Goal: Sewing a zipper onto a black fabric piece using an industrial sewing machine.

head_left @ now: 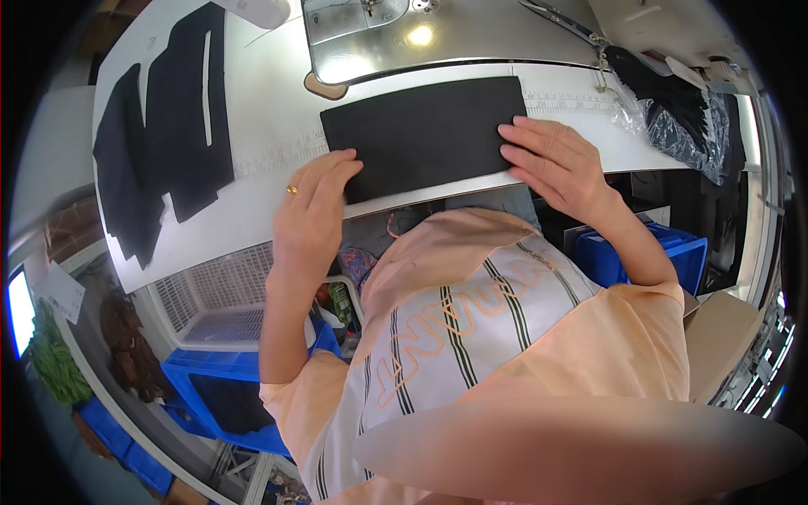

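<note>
A rectangular piece of black fabric (425, 139) lies flat on the white sewing table (261, 206), close to its front edge. The fingertips of my left hand (313, 198), with a gold ring on one finger, rest on the fabric's left edge. At the opposite edge, my right hand (557, 164) lays its outstretched, slightly parted fingers on the cloth. Both thumbs are hidden. To the left, several cut black fabric pieces (181, 118) are spread over the table, one with a long narrow slit.
Beyond the fabric is the shiny metal sewing machine bed (454, 42). Scissors (560, 18) lie at the far right, near black fabric in a clear plastic bag (686, 126). Below the table are a white basket (219, 295), a blue crate (223, 396) and a blue bin (677, 252).
</note>
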`<control>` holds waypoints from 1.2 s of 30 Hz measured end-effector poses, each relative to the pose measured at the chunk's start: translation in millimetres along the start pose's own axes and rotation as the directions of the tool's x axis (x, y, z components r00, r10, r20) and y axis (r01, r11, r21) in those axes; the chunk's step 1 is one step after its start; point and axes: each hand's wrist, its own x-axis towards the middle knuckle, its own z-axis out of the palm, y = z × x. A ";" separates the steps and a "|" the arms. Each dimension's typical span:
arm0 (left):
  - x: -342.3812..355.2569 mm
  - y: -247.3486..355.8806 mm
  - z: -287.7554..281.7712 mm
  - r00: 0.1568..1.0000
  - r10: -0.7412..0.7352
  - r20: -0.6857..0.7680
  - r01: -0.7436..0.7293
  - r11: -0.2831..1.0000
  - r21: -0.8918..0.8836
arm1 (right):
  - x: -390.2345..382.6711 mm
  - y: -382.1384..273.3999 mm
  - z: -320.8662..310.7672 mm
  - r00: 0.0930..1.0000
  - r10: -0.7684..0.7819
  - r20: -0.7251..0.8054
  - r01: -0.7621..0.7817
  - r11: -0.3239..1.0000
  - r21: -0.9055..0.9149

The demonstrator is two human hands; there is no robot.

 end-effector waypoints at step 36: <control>18.2 4.8 -12.0 0.911 -0.365 0.194 0.413 0.815 -0.406 | 22.7 -3.9 3.2 0.891 0.449 -0.071 -0.432 0.886 0.169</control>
